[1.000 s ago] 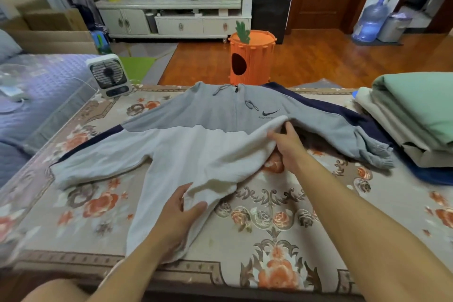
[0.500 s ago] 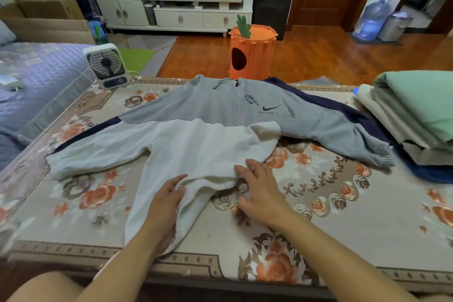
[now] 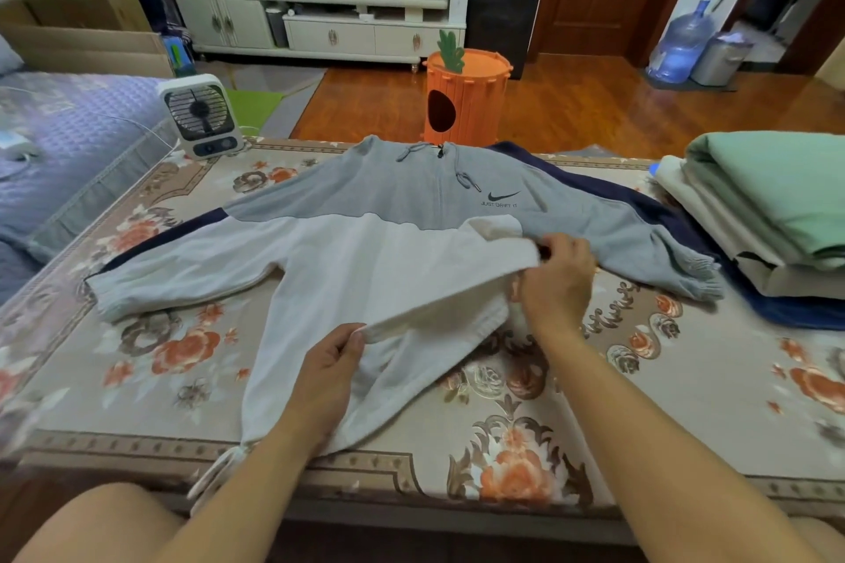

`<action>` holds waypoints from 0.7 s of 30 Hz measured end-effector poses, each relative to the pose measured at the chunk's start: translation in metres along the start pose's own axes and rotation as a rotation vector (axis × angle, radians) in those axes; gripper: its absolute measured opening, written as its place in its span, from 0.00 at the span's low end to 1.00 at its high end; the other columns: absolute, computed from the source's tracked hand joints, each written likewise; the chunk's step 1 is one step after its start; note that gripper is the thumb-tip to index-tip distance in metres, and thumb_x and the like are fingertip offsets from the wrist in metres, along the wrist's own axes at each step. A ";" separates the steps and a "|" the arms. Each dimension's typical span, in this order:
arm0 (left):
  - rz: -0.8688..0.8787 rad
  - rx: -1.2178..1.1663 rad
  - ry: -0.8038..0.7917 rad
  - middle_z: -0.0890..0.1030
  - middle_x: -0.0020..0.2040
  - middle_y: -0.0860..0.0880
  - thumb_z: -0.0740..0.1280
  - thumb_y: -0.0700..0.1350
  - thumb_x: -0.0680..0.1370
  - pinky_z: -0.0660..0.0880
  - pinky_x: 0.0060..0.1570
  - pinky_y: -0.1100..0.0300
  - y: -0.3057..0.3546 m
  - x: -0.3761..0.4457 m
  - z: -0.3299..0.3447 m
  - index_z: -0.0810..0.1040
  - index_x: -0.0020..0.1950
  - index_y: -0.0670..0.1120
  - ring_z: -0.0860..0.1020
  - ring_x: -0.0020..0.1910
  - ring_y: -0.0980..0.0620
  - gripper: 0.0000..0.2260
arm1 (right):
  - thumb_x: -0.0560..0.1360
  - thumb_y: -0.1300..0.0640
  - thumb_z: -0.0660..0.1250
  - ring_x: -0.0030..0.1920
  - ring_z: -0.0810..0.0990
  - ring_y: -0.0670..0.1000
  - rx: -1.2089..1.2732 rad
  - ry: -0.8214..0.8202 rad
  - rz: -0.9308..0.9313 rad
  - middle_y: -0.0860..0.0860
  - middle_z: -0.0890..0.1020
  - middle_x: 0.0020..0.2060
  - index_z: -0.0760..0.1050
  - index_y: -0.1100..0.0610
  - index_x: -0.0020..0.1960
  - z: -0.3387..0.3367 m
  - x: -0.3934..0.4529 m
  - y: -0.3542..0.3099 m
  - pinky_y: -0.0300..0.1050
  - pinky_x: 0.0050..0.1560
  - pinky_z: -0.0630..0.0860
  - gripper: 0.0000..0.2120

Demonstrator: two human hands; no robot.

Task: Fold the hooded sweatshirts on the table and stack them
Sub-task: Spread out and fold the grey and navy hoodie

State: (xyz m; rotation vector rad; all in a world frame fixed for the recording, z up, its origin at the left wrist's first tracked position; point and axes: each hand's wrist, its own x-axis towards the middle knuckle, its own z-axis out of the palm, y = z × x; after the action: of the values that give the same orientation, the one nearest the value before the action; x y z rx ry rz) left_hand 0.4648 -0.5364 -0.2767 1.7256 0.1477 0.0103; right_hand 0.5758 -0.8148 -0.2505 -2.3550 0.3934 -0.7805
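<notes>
A small white fan point(image 3: 200, 116) stands on the far left corner of the table point(image 3: 686, 402), well beyond the left hand. The table wears a cloth printed with orange flowers and brown scrolls. The hooded sweatshirt point(image 3: 366, 242) lies spread flat across it, sleeves stretched out to either side, so its long axis runs left to right; the collar and drawstrings point away from the person and the hem points toward them. The fabric looks like soft fleece: grey over the chest, pale off-white below, navy bands along the sleeves, ribbed cuffs and hem.

The left hand point(image 3: 331, 368) pinches the near edge of the folded-over pale panel between thumb and fingers, near the hem. To its right and farther out, the right hand point(image 3: 555, 283) grips the far corner of the same panel, fingers curled around the cloth, lifting it slightly off the table. Beyond the right hand, the grey right sleeve ends in a gathered cuff. Farther right sits a stack of folded clothes point(image 3: 768, 215), green on top, cream and navy beneath.
</notes>
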 end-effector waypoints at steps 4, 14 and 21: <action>0.007 -0.009 0.018 0.85 0.49 0.49 0.62 0.48 0.85 0.77 0.54 0.50 0.000 -0.003 -0.004 0.84 0.54 0.50 0.82 0.51 0.48 0.10 | 0.68 0.75 0.60 0.51 0.75 0.59 0.046 0.197 -0.045 0.58 0.77 0.51 0.77 0.60 0.56 -0.065 0.029 0.015 0.48 0.45 0.70 0.20; 0.395 0.834 -0.312 0.75 0.53 0.56 0.71 0.43 0.76 0.74 0.54 0.59 -0.003 -0.035 0.011 0.78 0.62 0.55 0.73 0.54 0.56 0.16 | 0.71 0.65 0.69 0.52 0.68 0.52 -0.676 -0.504 -0.167 0.50 0.72 0.52 0.76 0.53 0.55 -0.171 -0.064 0.138 0.46 0.43 0.71 0.15; 0.078 1.245 0.178 0.74 0.61 0.38 0.70 0.41 0.73 0.72 0.55 0.40 -0.016 -0.073 -0.075 0.77 0.61 0.44 0.72 0.60 0.34 0.17 | 0.72 0.67 0.64 0.43 0.69 0.56 -0.459 -0.344 0.032 0.53 0.68 0.46 0.71 0.57 0.47 -0.170 -0.082 0.128 0.49 0.41 0.68 0.08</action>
State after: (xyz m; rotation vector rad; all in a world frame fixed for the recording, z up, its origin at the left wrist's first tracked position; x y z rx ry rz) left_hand 0.3846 -0.4677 -0.2744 2.9752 0.2437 0.1573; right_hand 0.3965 -0.9547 -0.2606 -2.8342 0.4992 -0.2723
